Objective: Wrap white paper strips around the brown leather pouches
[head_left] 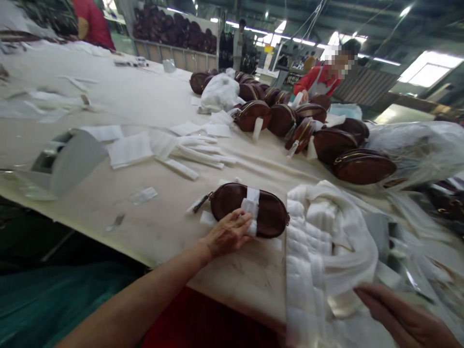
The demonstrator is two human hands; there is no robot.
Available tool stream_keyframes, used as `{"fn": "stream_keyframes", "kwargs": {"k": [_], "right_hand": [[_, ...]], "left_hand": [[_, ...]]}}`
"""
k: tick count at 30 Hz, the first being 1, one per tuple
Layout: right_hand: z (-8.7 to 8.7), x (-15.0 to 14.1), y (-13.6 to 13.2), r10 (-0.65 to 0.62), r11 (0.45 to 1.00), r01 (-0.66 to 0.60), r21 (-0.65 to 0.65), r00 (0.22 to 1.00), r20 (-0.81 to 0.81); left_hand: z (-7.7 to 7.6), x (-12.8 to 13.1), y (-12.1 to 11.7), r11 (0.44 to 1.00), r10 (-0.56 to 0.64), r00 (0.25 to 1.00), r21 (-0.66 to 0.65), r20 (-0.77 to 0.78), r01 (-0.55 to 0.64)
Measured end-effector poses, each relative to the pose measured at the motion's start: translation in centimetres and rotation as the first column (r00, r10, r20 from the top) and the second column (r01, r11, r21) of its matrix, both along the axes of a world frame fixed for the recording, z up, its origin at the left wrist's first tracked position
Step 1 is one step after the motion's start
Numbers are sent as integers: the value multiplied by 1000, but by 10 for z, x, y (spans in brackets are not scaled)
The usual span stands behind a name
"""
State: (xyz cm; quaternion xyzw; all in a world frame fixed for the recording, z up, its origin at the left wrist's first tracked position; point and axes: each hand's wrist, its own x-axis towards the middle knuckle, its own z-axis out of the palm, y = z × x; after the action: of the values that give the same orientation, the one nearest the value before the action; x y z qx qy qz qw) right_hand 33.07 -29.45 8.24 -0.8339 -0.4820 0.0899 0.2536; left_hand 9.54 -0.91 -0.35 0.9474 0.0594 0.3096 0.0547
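A brown oval zip pouch (232, 205) lies on the white table (163, 232) in front of me, with a white paper strip (251, 205) wrapped across its middle. My left hand (227, 234) rests on the pouch's near side, fingers pressing the strip's lower end. My right hand (402, 316) is at the lower right, fingers curled on the edge of a stack of white padded sheets (322, 256) beside the pouch.
Several more brown pouches (326, 140) lie in a row at the far right, some under clear plastic (416, 145). Loose white strips and papers (188, 150) are scattered mid-table. A person in red (319, 79) works across the table. A tape dispenser (61, 162) stands left.
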Motion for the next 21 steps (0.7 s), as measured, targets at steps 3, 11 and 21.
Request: {"fn": "stream_keyframes", "kwargs": {"k": [3,11,21], "right_hand": [[30,-31,94,510,860,-506,-63,857,74],[17,-51,255,829,560,-706,-433,466,311],[21,-58,310,754,540,-466,-701,637,158]], "left_hand": [[0,-1,-2,1000,29,999,-7,-21,-29],[-3,1,-3,998,46,998,-31,-51,-47],[-3,1,-5,997,52,998,-49,-35,-54]]}}
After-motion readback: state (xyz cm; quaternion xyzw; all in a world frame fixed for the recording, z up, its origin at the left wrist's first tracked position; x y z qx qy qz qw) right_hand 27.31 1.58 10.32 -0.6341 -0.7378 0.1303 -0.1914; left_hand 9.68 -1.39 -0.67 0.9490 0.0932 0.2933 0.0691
